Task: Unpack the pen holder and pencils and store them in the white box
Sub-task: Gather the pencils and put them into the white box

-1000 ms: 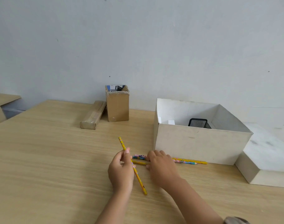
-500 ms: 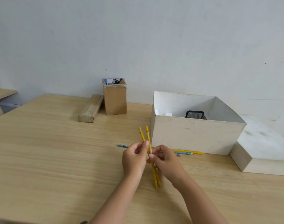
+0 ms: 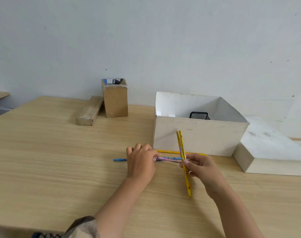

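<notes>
Yellow pencils [image 3: 183,162], two of them pressed side by side, stand tilted in the right hand [image 3: 200,170], whose fingers are curled closed around their middle; the upper ends reach up in front of the white box [image 3: 197,138] and the lower ends point down toward the near edge of the wooden table [image 3: 52,160]. Just to the left, the left hand [image 3: 141,162] lies palm down on the table with its fingertips pinched onto a pink pencil [image 3: 167,159] that lies flat between the two hands. A blue pencil [image 3: 119,159] sticks out from under the left hand toward the left, and whether that hand grips it too cannot be told. Another yellow pencil [image 3: 172,152] lies flat along the foot of the white box. Inside the box, toward its back right, a black mesh pen holder [image 3: 198,115] shows above the front wall. A white lid [image 3: 273,152] rests just beside the box on the right. Farther back on the left stand an open cardboard box [image 3: 115,100] and, leaning beside it, a long flat cardboard packet [image 3: 89,110].
</notes>
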A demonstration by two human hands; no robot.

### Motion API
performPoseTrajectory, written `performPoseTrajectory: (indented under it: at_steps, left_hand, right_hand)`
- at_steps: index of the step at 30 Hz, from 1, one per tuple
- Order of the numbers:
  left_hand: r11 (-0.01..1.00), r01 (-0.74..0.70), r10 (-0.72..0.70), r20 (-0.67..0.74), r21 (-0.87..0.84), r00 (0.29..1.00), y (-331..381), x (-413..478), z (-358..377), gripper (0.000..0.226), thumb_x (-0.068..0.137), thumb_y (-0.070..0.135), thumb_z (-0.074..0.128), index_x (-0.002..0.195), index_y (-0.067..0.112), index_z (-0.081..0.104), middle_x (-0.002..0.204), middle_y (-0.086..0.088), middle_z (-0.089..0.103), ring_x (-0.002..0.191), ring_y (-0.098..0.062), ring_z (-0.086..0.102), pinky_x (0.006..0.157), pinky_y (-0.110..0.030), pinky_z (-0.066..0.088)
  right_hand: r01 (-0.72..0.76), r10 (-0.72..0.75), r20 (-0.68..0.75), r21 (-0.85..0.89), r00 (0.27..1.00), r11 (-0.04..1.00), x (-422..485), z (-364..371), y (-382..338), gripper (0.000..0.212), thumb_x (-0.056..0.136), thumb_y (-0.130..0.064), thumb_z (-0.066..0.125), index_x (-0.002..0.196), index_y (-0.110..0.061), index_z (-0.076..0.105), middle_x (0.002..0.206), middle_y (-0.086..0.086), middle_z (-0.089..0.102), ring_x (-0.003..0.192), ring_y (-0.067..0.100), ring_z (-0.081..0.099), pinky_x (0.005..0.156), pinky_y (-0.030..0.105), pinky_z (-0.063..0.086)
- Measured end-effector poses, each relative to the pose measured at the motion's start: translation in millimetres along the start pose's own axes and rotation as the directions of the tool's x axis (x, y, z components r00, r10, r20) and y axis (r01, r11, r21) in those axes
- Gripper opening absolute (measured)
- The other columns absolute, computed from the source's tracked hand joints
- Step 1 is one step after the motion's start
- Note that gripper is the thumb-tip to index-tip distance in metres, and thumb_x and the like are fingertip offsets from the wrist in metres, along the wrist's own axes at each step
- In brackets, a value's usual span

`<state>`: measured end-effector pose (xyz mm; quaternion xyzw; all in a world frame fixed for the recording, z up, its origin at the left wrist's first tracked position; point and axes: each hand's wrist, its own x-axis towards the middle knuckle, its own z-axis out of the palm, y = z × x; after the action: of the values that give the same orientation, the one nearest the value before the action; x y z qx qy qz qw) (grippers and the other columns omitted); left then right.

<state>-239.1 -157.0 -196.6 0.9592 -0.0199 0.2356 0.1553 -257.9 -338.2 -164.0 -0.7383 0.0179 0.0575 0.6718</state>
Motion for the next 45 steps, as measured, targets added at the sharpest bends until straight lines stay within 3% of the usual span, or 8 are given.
performPoseTrajectory:
  at_steps: [4, 11, 16, 23, 29, 37, 41, 45]
  left_hand:
    - [0.991, 0.047, -0.054, -0.049, -0.127, 0.997, 3.8, -1.0, -17.1, 0.016, 0.082, 0.022, 0.062, 0.090, 0.034, 0.068, 0.091, 0.012, 0.065, 0.090, -0.015, 0.058, 0.072, -0.029, 0.020]
    - [0.856, 0.180, -0.222, -0.030, -0.485, 0.975, 33.4, -9.2, -31.5, 0.015, 0.084, 0.022, 0.061, 0.094, 0.033, 0.061, 0.082, 0.018, 0.064, 0.071, -0.011, 0.063, 0.066, -0.030, 0.046]
    - [0.692, 0.251, -0.217, 0.136, -0.677, 0.967, 51.3, -16.0, -20.1, 0.015, 0.082, 0.022, 0.067, 0.085, 0.035, 0.061, 0.080, 0.016, 0.068, 0.064, -0.007, 0.066, 0.067, -0.032, 0.055]
    - [0.671, 0.229, -0.189, 0.135, -0.705, 0.973, 61.5, -11.0, -4.4, 0.021, 0.082, 0.014, 0.065, 0.098, 0.027, 0.068, 0.086, 0.010, 0.071, 0.075, -0.008, 0.067, 0.066, -0.023, 0.055]
    - [0.633, 0.136, -0.102, 0.092, -0.762, 0.990, 77.5, 32.5, -43.7, 0.019, 0.083, 0.011, 0.062, 0.097, 0.024, 0.067, 0.081, 0.010, 0.065, 0.071, -0.016, 0.065, 0.066, -0.036, 0.058]
    - [0.457, 0.359, 0.024, 0.415, -0.814, 0.910, 107.0, 136.7, -100.4, 0.015, 0.092, 0.007, 0.051, 0.096, 0.012, 0.064, 0.072, -0.001, 0.059, 0.060, -0.015, 0.059, 0.054, -0.023, 0.055]
    - [0.528, 0.475, -0.009, 0.555, -0.704, 0.832, 109.8, 175.3, -89.6, 0.022, 0.092, 0.005, 0.049, 0.076, 0.018, 0.058, 0.072, 0.000, 0.059, 0.059, -0.011, 0.057, 0.054, -0.022, 0.050]
    - [0.637, 0.560, -0.097, 0.666, -0.530, 0.740, 110.5, 195.6, -60.2, 0.014, 0.091, 0.004, 0.050, 0.100, 0.005, 0.061, 0.078, -0.004, 0.058, 0.057, -0.013, 0.058, 0.048, -0.023, 0.053]
  right_hand:
    - [0.166, -0.161, -0.151, 0.023, 0.975, 0.986, -2.4, 7.6, -1.3, 0.013, 0.088, 0.000, 0.058, 0.097, -0.008, 0.063, 0.071, 0.005, 0.068, 0.060, 0.006, 0.063, 0.052, 0.018, 0.052]
    - [0.499, -0.535, -0.386, -0.199, 0.751, 0.843, -7.7, 18.1, -19.6, 0.032, 0.084, -0.005, 0.064, 0.084, -0.034, 0.050, 0.074, -0.003, 0.062, 0.069, 0.015, 0.063, 0.065, 0.036, 0.055]
    - [0.379, -0.455, -0.262, -0.294, 0.851, 0.877, -4.2, 20.8, -6.3, 0.035, 0.082, -0.004, 0.066, 0.083, -0.037, 0.053, 0.074, -0.006, 0.070, 0.068, 0.014, 0.067, 0.069, 0.037, 0.056]
    - [0.345, -0.393, -0.238, -0.222, 0.888, 0.912, -0.7, 18.3, 6.0, 0.038, 0.082, 0.000, 0.066, 0.091, -0.037, 0.059, 0.082, -0.002, 0.073, 0.072, 0.017, 0.071, 0.074, 0.044, 0.058]
    - [0.413, -0.427, -0.176, -0.113, 0.887, 0.904, 7.6, 1.3, -56.1, 0.028, 0.080, 0.004, 0.067, 0.090, -0.023, 0.066, 0.077, 0.011, 0.073, 0.072, 0.025, 0.071, 0.071, 0.041, 0.059]
    - [0.281, -0.281, -0.045, 0.002, 0.959, 0.960, 67.5, -34.3, -151.9, 0.017, 0.080, 0.002, 0.066, 0.097, -0.002, 0.066, 0.064, 0.008, 0.071, 0.052, 0.018, 0.069, 0.056, 0.028, 0.060]
    - [0.116, -0.117, -0.027, -0.021, 0.993, 0.993, 108.7, -41.8, -162.9, 0.022, 0.079, 0.006, 0.066, 0.101, 0.006, 0.064, 0.070, 0.017, 0.071, 0.053, 0.021, 0.070, 0.053, 0.028, 0.060]
    - [-0.071, 0.070, -0.009, -0.121, 0.997, 0.990, 138.0, -42.2, -152.9, 0.012, 0.082, 0.011, 0.060, 0.075, 0.001, 0.061, 0.044, 0.007, 0.066, 0.037, 0.014, 0.064, 0.036, 0.022, 0.051]
